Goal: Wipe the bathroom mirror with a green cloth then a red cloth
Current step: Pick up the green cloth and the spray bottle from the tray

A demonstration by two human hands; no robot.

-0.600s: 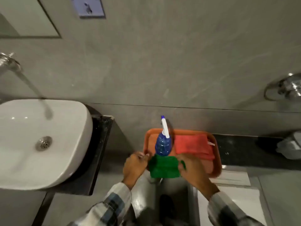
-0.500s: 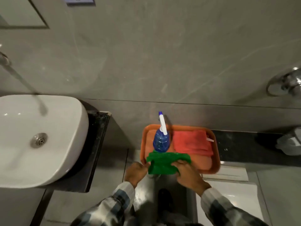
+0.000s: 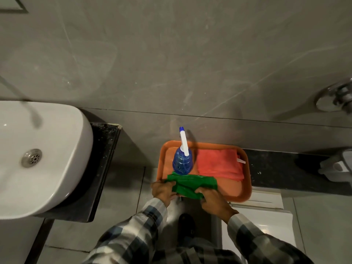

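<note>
A crumpled green cloth [image 3: 192,184] is held over the near edge of an orange tray [image 3: 244,189]. My left hand [image 3: 163,192] grips its left end and my right hand [image 3: 212,200] grips its lower right part. A folded red cloth [image 3: 219,165] lies flat in the tray's right half. A blue spray bottle [image 3: 182,162] with a white nozzle stands in the tray just behind the green cloth. Only a corner of the mirror [image 3: 10,4] shows at the top left.
A white wash basin [image 3: 43,161] on a black counter [image 3: 102,168] sits to the left, with water running into it. The tray rests on a white toilet tank [image 3: 266,199] against a black ledge [image 3: 282,168]. A chrome fitting [image 3: 337,96] is on the grey wall.
The green cloth has gone from a flat fold to a bunched strip, lifted off the tray's near edge by both hands. The camera has tilted down, so the mirror slid out of view.
</note>
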